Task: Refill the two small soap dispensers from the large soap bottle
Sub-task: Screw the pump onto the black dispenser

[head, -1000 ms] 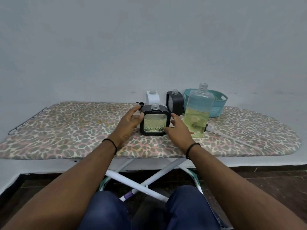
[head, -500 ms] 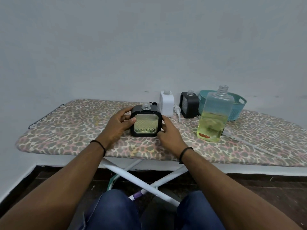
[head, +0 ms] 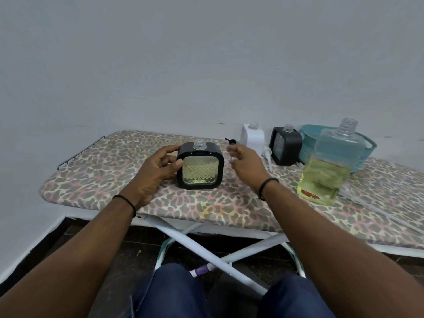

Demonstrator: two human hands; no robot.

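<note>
lifted off since half a second ago: right hand (head: pixel 244 162), fingers now loose and spread, just right of square black soap dispenser with clear yellow-filled window (head: pixel 200 165). left hand (head: pixel 156 171) gripping that dispenser's left side. upright on leopard-print ironing board (head: pixel 103 180). large clear soap bottle (head: pixel 330 166) farther right, uncapped.

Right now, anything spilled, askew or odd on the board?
No spill visible. All four containers stand upright but uncapped: near dispenser, white dispenser, far black dispenser, big bottle. Two pumps lie loose on the board: black, white.
</note>
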